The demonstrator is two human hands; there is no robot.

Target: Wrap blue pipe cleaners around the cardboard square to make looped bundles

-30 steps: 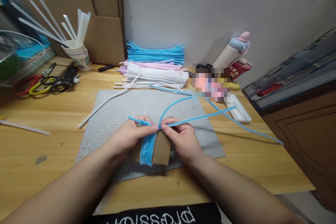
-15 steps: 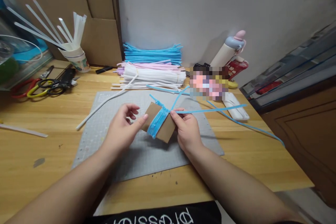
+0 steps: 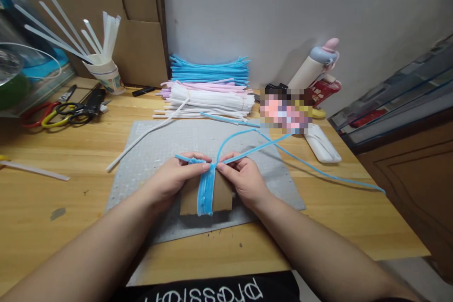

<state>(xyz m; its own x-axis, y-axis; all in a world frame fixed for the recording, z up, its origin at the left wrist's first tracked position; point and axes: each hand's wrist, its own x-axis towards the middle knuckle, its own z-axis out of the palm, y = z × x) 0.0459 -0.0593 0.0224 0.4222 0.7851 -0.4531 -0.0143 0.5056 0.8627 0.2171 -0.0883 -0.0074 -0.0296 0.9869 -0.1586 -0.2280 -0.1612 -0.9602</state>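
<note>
Both forearms reach forward from the bottom edge and converge over the grey cutting mat [image 3: 159, 146] on the wooden worktop [image 3: 71, 188]. The left hand [image 3: 170, 180] lies palm down with the wrist low, its thumb and forefinger pressed together on a short blue end that sticks out to the left at the top edge of the cardboard piece [image 3: 190, 198]. The right hand [image 3: 244, 180] mirrors it, its fingers pinching the long blue pipe cleaner [image 3: 247, 151] right where it leaves the card; the remaining fingers of both hands curl down behind the card. The cardboard piece stands on the mat between the two hands, facing the camera, with a band of blue windings [image 3: 206, 193] running down its middle. From the right hand's pinch one strand arcs up and back in a loop, while another runs off to the right across the mat and worktop, ending near the worktop's right edge. Farther back lies a single white pipe cleaner [image 3: 141, 138] slanting across the mat's corner, then stacked bundles of white, pink and blue pipe cleaners [image 3: 208, 89] against the wall. At the far left sit scissors [image 3: 56, 114] and a cup of white sticks [image 3: 106, 75]; a white bottle [image 3: 313, 68] leans at the far right.
</note>
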